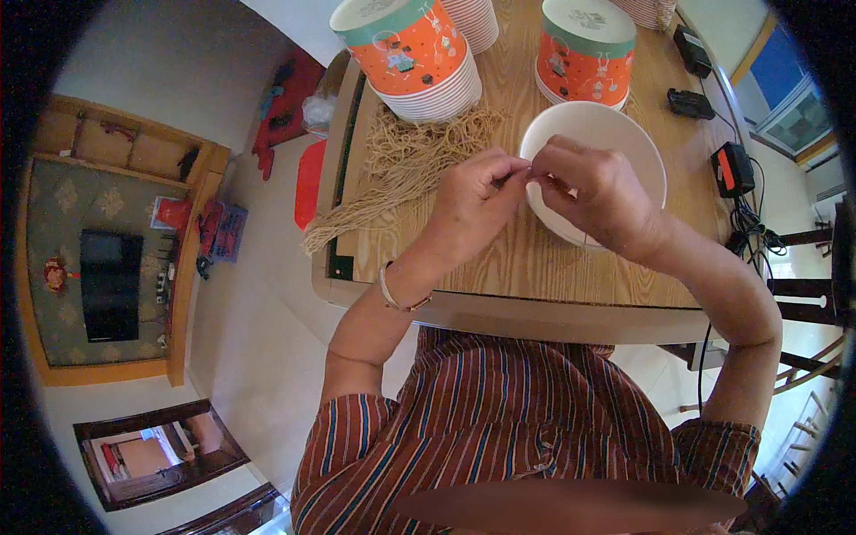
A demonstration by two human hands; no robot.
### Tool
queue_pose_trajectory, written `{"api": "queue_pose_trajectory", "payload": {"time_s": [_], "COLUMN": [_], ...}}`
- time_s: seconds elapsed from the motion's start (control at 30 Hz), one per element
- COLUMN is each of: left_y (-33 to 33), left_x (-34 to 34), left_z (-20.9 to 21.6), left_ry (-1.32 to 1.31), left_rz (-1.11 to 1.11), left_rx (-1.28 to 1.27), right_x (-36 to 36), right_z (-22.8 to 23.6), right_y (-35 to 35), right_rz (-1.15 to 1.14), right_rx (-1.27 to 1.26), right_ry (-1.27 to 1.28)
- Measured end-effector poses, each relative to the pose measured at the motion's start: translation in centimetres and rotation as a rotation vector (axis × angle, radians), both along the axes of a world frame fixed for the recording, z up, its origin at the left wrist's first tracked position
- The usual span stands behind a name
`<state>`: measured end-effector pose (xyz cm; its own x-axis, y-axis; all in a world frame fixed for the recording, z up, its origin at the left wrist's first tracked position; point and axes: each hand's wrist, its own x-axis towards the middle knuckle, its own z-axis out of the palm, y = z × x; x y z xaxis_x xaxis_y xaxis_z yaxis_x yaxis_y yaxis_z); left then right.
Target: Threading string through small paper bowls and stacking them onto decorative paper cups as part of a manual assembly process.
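Tan cords (415, 165) — left of hands (477, 196).

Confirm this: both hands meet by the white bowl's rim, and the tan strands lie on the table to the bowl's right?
Not quite: in the head view, the tan strands lie on the table to the left of the white bowl. The left hand and right hand do meet by its rim.

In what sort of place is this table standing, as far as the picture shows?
Probably a home, perhaps its living room: a dark flat television against a patterned, wood-framed wall, near a wood-grain table.
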<state>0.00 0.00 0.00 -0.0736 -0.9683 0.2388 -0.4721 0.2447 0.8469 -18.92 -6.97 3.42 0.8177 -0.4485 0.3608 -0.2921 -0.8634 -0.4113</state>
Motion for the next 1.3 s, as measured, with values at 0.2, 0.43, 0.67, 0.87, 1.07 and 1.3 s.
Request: {"api": "queue_pose_trajectory", "payload": {"time_s": [0.2, 0.43, 0.67, 0.87, 1.07, 1.3], "left_y": [0.4, 0.6, 0.5, 0.3, 0.3, 0.2], "left_x": [-0.9, -1.3, -2.0, -1.9, -1.8, -1.4], "left_z": [-0.1, -0.8, -0.7, -0.2, -0.2, -0.5], "left_ry": [0.257, 0.170, 0.059, 0.017, 0.008, 0.102], "left_rz": [0.061, 0.137, 0.197, 0.186, 0.153, 0.127], "left_rx": [0.105, -0.095, -0.091, -0.194, -0.219, -0.173], "right_x": [0.0, 0.0, 0.0, 0.1, 0.1, 0.1], "right_z": [-1.2, -0.9, -0.9, 0.2, 0.2, 0.4], "right_y": [-1.3, -1.5, -1.7, -1.3, -1.4, -1.2], "right_rz": [-0.081, -0.072, -0.069, -0.117, -0.145, -0.259], "right_rx": [0.501, 0.642, 0.744, 0.819, 0.873, 0.998], "right_ry": [-0.223, -0.141, -0.181, -0.119, -0.118, -0.115]}}
